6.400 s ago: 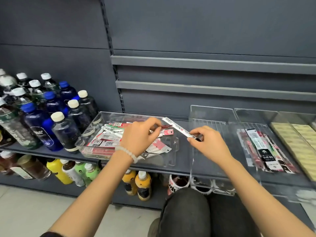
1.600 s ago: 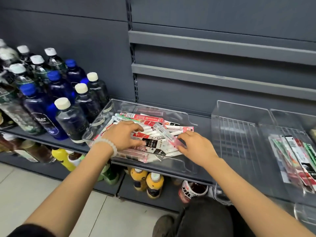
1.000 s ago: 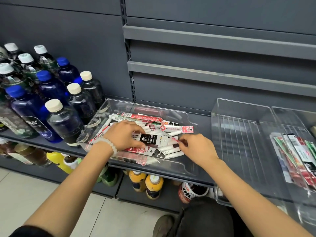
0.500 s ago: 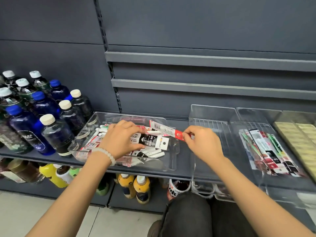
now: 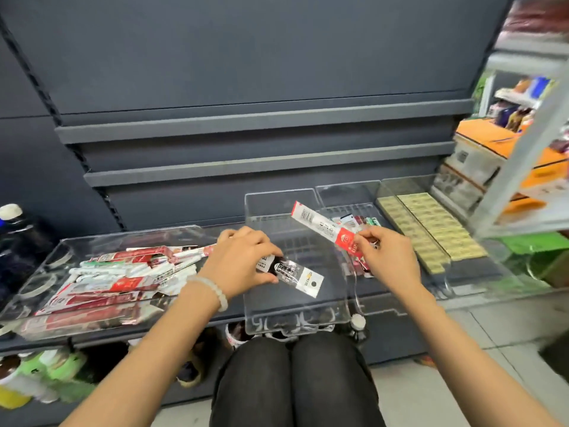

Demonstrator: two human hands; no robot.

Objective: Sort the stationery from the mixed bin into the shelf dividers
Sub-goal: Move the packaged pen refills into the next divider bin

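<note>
— Two hands, two packets?

— Yes. Start at nine o'clock: the clear mixed bin (image 5: pixel 40 272) sits on the dark shelf (image 5: pixel 397 306), heaped with red-and-white pen packets (image 5: pixel 123 282). A dark bottle (image 5: pixel 18 238) stands just beyond its left end.

— And the left hand?

— The left hand (image 5: pixel 243 263), a pale bead bracelet (image 5: pixel 212 291) on its wrist, is near the centre. Its fingers curl down and pinch a black-and-white packet (image 5: pixel 295 274), which lies low inside the first clear divider tray (image 5: pixel 261 204). The packet's white end points toward four o'clock.

— The right hand?

— At about two o'clock from the left one. The right hand (image 5: pixel 388 257) pinches the red end of a long red-and-white packet (image 5: pixel 323 226) between thumb and fingertips; the packet slants up toward ten o'clock, raised over the wall between the first tray and the second divider tray (image 5: pixel 348 192).

— What's in that second tray?

— A few mixed packets (image 5: pixel 357 220), partly hidden by the hand. Further toward three o'clock, a third tray (image 5: pixel 391 186) holds rows of yellowish boxes (image 5: pixel 431 223).
</note>
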